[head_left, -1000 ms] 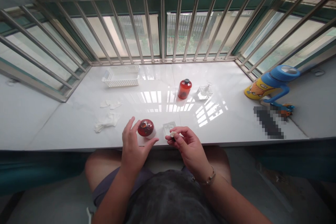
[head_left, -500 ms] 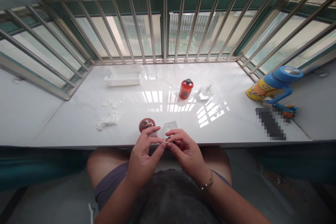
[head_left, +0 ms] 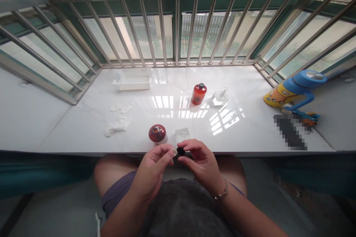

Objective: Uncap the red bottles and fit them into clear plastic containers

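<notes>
Now, left hand [head_left: 151, 164]: thumb and fingers pinched together on a small white piece [head_left: 174, 152], held low at the front edge of the counter [head_left: 250, 133].
Right hand [head_left: 201, 161]: thumb and fingertips around a black cap [head_left: 181, 151], just beside the white piece; whether the two touch, I cannot tell.
What changes: half a second ago both hands meet over one small bundle; here cap and white piece show side by side, one per hand.
What it means: probably the two are now free to be handled separately, with the cap still off the near bottle.
Near bottle [head_left: 157, 132]: glossy, dark red-brown and round-shouldered, its neck apparently uncovered, standing untouched beyond the left hand.
Square dish [head_left: 183, 133]: clear and flat-sided, just beyond the right fingers.
Far bottle [head_left: 198, 95]: translucent red, smooth, black-topped, upright.
Pump bottle [head_left: 220, 98]: clear, boxy, beside it.
White cloths [head_left: 118, 126]: thin, limp and crumpled, perhaps gloves.
Basket [head_left: 135, 86]: white, perforated, rectangular.
Counter: polished, faintly veined, mirroring the bars.
</notes>
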{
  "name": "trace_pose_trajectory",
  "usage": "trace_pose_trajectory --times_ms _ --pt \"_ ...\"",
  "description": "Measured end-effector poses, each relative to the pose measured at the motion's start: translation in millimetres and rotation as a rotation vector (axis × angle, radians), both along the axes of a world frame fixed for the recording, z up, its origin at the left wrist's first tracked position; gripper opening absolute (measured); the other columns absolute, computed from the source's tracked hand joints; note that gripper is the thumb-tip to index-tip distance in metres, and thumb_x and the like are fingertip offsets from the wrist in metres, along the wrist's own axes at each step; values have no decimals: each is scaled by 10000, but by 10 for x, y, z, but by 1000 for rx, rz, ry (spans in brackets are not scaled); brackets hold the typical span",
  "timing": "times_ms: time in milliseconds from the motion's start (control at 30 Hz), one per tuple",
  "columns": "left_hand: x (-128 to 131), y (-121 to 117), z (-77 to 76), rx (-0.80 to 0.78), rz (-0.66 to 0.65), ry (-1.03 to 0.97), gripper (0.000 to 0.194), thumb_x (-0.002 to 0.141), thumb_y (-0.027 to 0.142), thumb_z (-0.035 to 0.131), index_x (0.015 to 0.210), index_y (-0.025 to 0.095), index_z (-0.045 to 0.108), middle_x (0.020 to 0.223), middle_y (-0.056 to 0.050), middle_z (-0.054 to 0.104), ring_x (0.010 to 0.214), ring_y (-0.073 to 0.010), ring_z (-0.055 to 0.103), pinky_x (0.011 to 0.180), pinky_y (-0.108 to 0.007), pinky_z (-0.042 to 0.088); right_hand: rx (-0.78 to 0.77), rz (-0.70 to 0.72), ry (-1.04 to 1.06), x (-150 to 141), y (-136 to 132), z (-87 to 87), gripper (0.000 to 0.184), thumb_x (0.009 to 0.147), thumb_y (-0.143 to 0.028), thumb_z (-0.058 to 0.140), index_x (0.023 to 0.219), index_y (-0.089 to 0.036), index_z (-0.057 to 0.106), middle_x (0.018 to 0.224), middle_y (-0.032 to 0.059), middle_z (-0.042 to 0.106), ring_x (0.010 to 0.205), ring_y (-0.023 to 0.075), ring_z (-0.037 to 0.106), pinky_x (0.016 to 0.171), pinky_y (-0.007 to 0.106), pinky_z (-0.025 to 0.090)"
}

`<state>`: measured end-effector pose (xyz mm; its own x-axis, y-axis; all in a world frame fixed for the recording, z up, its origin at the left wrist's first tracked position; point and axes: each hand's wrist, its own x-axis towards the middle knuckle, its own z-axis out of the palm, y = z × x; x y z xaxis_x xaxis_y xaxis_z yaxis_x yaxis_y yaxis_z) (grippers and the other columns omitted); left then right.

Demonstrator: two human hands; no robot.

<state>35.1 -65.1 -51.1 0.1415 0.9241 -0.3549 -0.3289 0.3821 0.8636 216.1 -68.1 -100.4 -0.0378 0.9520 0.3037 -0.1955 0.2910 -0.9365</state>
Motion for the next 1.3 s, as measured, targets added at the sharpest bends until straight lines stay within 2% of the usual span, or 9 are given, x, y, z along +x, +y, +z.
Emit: trace_pose_trajectory --times_ms 100,267,600,867,1033,1133,1300 --pt "-3 -5 15 -24 10 -27 277 818 401 928 925 169 819 892 -24 666 765 -110 539 762 -215 485 10 11 41 -11 -6 4 359 910 -151 861 1178 -339 712 1221 33 766 1178 212 729 1044 407 627" --pt "-52 -4 19 -42 9 -41 288 816 390 933 953 163 821 904 -39 705 770 -113 573 767 -215 500 -15 -25 57 -28 0 32 344 903 -175 874 1171 -318 712 1190 41 755 1164 216 733 1046 420 643" --pt "-147 -14 -11 -36 32 16 310 814 398 929 982 168 808 889 -33 712 770 -115 595 765 -220 503 -38 -55 -40 -32 -27 16 315 922 -211 858 1181 -317 714 1188 48 741 1168 232 725 1028 420 647" --pt "-361 100 35 36 193 96 337 757 392 961 936 153 803 873 -32 725 721 -104 589 696 -208 494 -45 -73 -73 -19 -36 -36 312 938 -215 840 1200 -310 702 1191 60 736 1176 238 719 1013 406 650" --pt "-490 160 72 29 287 76 365 720 385 984 927 145 803 895 -52 744 714 -110 587 668 -218 505 -73 -83 -79 -28 -39 -51 297 935 -255 846 1194 -300 709 1186 74 737 1177 257 726 1017 440 663" --pt "-459 120 90 2 225 87 363 732 406 979 917 148 803 825 -40 726 697 -113 582 658 -218 491 -72 -73 -87 -45 -38 -43 308 934 -256 847 1203 -305 705 1188 68 737 1169 251 730 1028 445 660" --pt "-287 17 55 69 13 183 302 828 451 907 905 176 809 839 -39 730 699 -130 577 669 -240 480 -30 -59 -140 -67 -40 -33 309 945 -247 833 1211 -308 689 1192 69 733 1159 250 730 1024 454 654"
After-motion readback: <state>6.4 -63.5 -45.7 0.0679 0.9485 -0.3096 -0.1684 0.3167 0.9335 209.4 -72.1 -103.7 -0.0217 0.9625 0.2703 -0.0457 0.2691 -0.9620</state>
